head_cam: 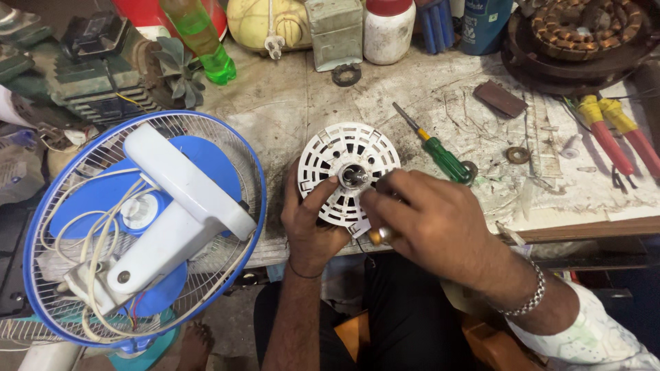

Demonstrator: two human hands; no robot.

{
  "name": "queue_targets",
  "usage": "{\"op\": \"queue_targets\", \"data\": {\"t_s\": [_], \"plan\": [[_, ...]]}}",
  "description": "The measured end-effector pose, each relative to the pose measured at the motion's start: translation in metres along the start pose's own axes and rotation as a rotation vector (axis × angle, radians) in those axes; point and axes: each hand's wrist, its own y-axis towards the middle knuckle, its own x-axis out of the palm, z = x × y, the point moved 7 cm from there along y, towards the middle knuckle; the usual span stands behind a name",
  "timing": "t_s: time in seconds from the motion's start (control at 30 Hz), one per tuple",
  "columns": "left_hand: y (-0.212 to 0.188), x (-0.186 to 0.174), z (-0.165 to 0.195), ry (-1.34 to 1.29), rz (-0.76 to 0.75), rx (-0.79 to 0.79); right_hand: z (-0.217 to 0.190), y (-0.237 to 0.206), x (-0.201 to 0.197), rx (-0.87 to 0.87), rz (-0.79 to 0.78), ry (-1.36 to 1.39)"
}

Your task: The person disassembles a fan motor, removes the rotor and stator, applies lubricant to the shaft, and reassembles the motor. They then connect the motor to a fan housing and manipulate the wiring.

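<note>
Right hand grips an orange-handled tool, tip hidden. Left hand clasps round white slotted plastic motor cover at near edge of desk, shaft axis facing up, between both hands.

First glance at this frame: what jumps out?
The round white slotted plastic motor cover at the centre of the worn workbench, held by both hands: left hand below it, right hand at its lower right, gripping an amber tool handle. At the left, a blue-rimmed wire fan guard lies face down. Beside the cover, a green-handled screwdriver rests on the bench.
</note>
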Motion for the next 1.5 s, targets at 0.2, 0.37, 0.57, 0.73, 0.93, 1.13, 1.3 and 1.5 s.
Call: {"op": "queue_targets", "data": {"t_s": [0.2,0.37,0.57,0.73,0.93,1.13,1.3,1.5], "plan": [[0.002,0.001,-0.002,-0.038,0.02,-0.019,-0.001,0.001,-0.006,0.003,-0.03,-0.006],[0.003,-0.002,0.0,-0.039,0.016,-0.027,0.004,0.002,-0.005,-0.018,0.007,0.076],[0.006,0.0,0.002,-0.02,0.019,-0.008,0.017,0.003,0.006,0.194,0.052,0.24],[0.007,-0.001,0.001,-0.034,0.024,-0.021,0.016,0.004,0.008,0.285,0.025,0.315],[0.006,-0.001,0.002,0.006,0.024,0.003,0.014,0.007,0.008,0.299,0.013,0.264],[0.005,0.0,-0.001,-0.013,0.026,-0.018,0.021,0.002,0.006,0.315,0.008,0.335],[0.006,-0.001,-0.005,0.006,0.034,-0.028,0.056,-0.008,0.0,0.468,0.095,0.812],[0.007,-0.004,-0.006,0.003,0.053,-0.07,0.067,-0.018,-0.035,0.294,0.506,1.074]]}}
